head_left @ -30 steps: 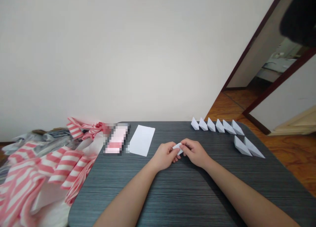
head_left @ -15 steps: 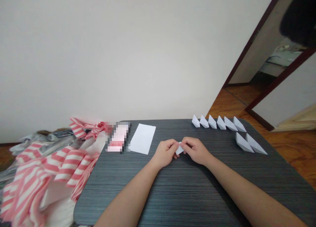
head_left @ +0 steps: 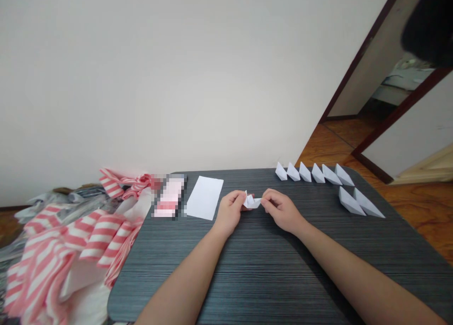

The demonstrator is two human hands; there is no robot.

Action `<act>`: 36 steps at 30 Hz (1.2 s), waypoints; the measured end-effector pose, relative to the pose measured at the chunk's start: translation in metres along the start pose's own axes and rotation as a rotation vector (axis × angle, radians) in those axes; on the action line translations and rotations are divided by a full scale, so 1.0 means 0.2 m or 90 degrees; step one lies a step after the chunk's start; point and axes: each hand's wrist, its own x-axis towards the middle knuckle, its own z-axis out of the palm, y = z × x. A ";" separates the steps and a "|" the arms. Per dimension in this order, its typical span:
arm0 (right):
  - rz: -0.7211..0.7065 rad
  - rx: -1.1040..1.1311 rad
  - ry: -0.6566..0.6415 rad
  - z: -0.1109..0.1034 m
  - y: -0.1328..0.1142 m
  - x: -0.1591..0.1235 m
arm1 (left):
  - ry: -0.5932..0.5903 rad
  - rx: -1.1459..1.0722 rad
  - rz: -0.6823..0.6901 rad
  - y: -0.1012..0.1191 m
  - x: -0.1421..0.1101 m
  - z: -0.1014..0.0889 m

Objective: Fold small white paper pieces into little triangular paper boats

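- While I'm watching from afar through the head camera, the person's left hand (head_left: 230,211) is pinching a small folded piece of white paper (head_left: 252,202), its fingers (head_left: 239,197) closed on the paper's left end.
- The right hand (head_left: 281,212) is curling closed beside it, its fingertips (head_left: 264,197) reaching the paper's right end; I can't tell whether they are gripping it or only touching it.
- The paper is sitting between both hands, above the middle of a dark ribbed surface (head_left: 247,273). I'm judging that this two-handed hold is keeping the small folds steady.
- Six folded paper boats (head_left: 311,173) are standing in a row along the far edge, with two more folded paper boats (head_left: 359,202) lying just below its right end, apparently kept there away from the hands.
- A blank white paper sheet (head_left: 205,197) is lying to the left of the hands, within easy reach, and beside it a pixelated pink-and-white packet (head_left: 169,197) is staying too blurred to identify.
- Red-and-white striped fabric (head_left: 78,245) is heaping beyond the surface's left edge, seemingly set aside from the work area.
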 end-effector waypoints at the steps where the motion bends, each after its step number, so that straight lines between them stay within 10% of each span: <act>1: 0.002 0.003 0.011 0.00 0.00 0.00 | 0.014 -0.027 -0.006 -0.01 0.01 0.00; 24: -0.015 -0.036 -0.049 -0.02 0.01 -0.01 | -0.053 0.186 0.073 0.02 -0.04 0.01; 36: 0.142 0.119 0.041 0.02 0.06 -0.02 | 0.017 -0.209 -0.028 0.00 0.01 -0.01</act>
